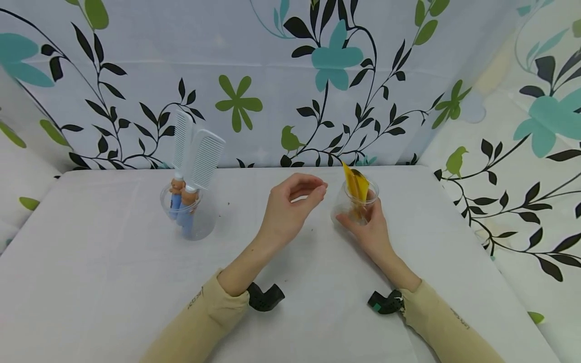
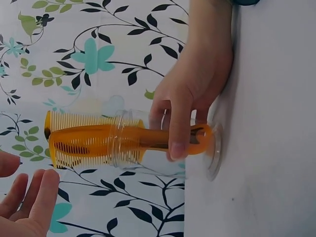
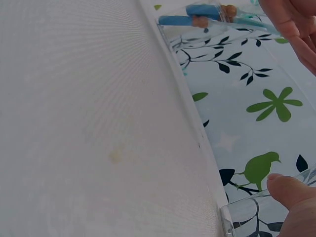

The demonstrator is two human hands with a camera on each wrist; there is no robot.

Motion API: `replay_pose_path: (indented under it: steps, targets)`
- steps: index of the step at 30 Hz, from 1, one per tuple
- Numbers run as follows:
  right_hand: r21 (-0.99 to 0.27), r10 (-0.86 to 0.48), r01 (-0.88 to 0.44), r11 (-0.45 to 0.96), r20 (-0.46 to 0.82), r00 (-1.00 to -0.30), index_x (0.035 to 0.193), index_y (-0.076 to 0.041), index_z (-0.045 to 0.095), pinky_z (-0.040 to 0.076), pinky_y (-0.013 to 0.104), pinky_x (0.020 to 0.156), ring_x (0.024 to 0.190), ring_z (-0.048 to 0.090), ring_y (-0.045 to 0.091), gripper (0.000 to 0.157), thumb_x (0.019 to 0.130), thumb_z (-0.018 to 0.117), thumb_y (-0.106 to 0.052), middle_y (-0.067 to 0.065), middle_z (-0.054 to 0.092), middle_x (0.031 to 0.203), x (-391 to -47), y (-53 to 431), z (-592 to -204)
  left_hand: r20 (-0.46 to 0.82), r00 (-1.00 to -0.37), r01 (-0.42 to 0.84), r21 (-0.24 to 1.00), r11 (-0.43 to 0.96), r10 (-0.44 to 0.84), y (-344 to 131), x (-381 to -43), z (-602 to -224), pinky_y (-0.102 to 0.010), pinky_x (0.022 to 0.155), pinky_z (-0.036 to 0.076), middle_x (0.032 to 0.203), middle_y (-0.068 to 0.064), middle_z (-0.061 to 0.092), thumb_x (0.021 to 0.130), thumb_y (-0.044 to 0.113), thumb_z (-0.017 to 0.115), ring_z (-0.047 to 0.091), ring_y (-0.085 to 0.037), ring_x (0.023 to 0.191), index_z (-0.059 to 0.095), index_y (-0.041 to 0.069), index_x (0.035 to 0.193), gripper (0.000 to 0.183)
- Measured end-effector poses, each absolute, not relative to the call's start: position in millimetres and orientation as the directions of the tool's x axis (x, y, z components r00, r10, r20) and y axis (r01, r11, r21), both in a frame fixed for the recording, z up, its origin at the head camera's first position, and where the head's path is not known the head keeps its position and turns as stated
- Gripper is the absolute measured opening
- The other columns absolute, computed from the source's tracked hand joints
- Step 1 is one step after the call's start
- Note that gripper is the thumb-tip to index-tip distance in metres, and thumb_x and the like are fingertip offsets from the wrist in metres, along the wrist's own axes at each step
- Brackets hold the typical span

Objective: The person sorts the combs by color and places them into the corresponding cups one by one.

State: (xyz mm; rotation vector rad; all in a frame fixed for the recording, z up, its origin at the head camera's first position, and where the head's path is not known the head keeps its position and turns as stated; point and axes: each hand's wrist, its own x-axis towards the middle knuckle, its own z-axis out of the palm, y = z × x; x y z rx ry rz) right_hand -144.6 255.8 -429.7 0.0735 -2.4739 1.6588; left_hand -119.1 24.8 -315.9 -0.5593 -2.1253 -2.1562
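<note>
My right hand (image 1: 374,234) grips a clear plastic jar (image 1: 341,202) that stands upright on the table, thumb and fingers round its lower wall. Inside the jar are yellow-orange combs (image 1: 356,185), teeth ends up and sticking out above the rim. In the left wrist view the combs (image 2: 94,140) overlap, their handles down in the jar. Left of the jar hovers my left hand (image 1: 292,204), fingers bent loosely with nothing between them. The left wrist view shows its fingertips (image 2: 47,190) near the combs' tops, apart from them.
Another clear jar (image 1: 204,224) stands at the left on the white table (image 1: 290,312). It holds pale combs (image 1: 206,159) with blue handles and brown figures. Behind and at the right hangs patterned cloth (image 1: 272,116), close to the table's back edge.
</note>
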Motion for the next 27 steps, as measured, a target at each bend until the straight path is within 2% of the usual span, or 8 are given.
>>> replay_pose_path:
  steps: [6,12,16,21,27]
  targets:
    - [-0.911,0.042,-0.135,0.39,0.164,-0.986,0.155,-0.013,0.021,0.028,0.051,0.121,0.143,0.038,0.033,0.089,0.087,0.078,-0.021,0.011,0.041,0.152,-145.0,259.4,-430.8,0.265,-0.942,0.278,0.96,0.038,0.203,8.1,-115.2,-322.0,-0.026,0.091,0.057,0.112,0.0,0.07,0.096,0.017,0.067,0.066,-0.011,0.104,0.068,0.011,0.111,0.016]
    - [-0.911,0.028,-0.168,0.378,0.192,-0.981,0.154,-0.013,0.022,0.03,0.05,0.121,0.142,0.04,0.033,0.089,0.087,0.079,-0.025,0.011,0.043,0.15,-143.9,261.1,-431.9,0.251,-0.948,0.277,0.953,0.122,0.194,-12.8,-108.3,-329.4,-0.029,0.097,0.055,0.122,0.0,0.067,0.095,0.013,0.068,0.064,-0.014,0.112,0.066,0.01,0.12,0.025]
    - [-0.911,0.019,-0.18,0.371,0.201,-0.979,0.154,-0.014,0.022,0.028,0.048,0.121,0.143,0.038,0.03,0.089,0.087,0.079,-0.025,0.009,0.043,0.15,-143.7,260.4,-431.8,0.266,-0.939,0.315,0.919,0.236,0.219,-29.3,-102.2,-336.3,-0.035,0.104,0.052,0.136,-0.001,0.061,0.095,0.014,0.068,0.059,-0.02,0.123,0.062,0.01,0.127,0.032]
    - [-0.912,0.021,-0.163,0.377,0.184,-0.983,0.154,-0.016,0.022,0.027,0.05,0.121,0.144,0.037,0.031,0.088,0.087,0.079,-0.027,0.009,0.041,0.151,-143.1,259.7,-430.2,0.254,-0.936,0.34,0.836,0.432,0.245,-50.6,-91.7,-343.7,-0.044,0.11,0.046,0.152,-0.001,0.046,0.096,0.022,0.067,0.047,-0.024,0.138,0.059,0.013,0.132,0.038]
    - [-0.922,0.012,-0.141,0.36,0.156,-0.988,0.154,-0.018,0.018,0.026,0.05,0.122,0.146,0.034,0.032,0.09,0.087,0.078,-0.028,0.008,0.036,0.155,-144.0,260.7,-429.7,0.208,-0.947,0.319,0.71,0.628,0.246,-75.7,-76.1,-349.8,-0.057,0.109,0.041,0.159,-0.002,0.036,0.098,0.035,0.063,0.04,-0.03,0.143,0.055,0.017,0.139,0.046]
